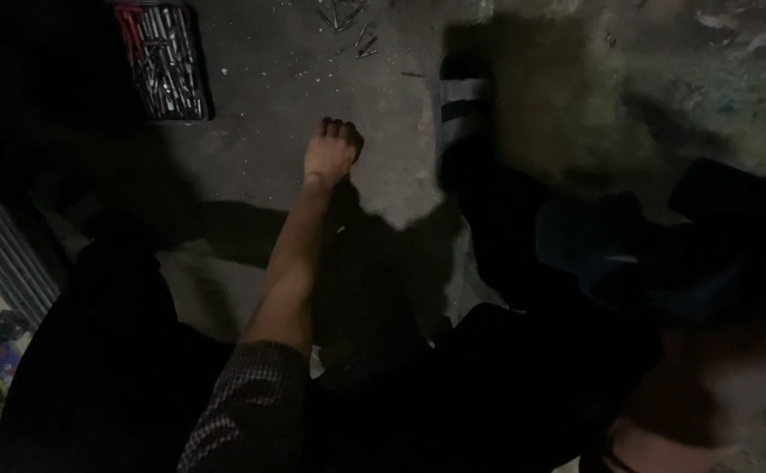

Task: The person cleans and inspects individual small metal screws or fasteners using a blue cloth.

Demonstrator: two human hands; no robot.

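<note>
— Which hand is that stretched out over the concrete floor (260, 96)?

— The left hand (331, 151), reaching far out from a checked sleeve (247, 407). Its fingers (341, 130) are curled in, clenched like a loose fist, knuckles down toward the floor. Whether they grasp anything I cannot tell; it is too dark.

— And the right hand?

— At the near right there is only a blurred, reddish forearm (716, 377); the hand itself is out of the picture.

— What lies around the left hand?

— At the far left, well apart from it, a dark crate (165, 60) full of long metal pieces. Straight beyond the hand, at the far edge, a few loose nails or screws (348, 22) scattered on the floor. To the right of the hand, near it, a foot in a dark sandal with a pale strap (463, 101). One small bit (341, 229) lies in the shadow nearer in, beside the forearm.
</note>
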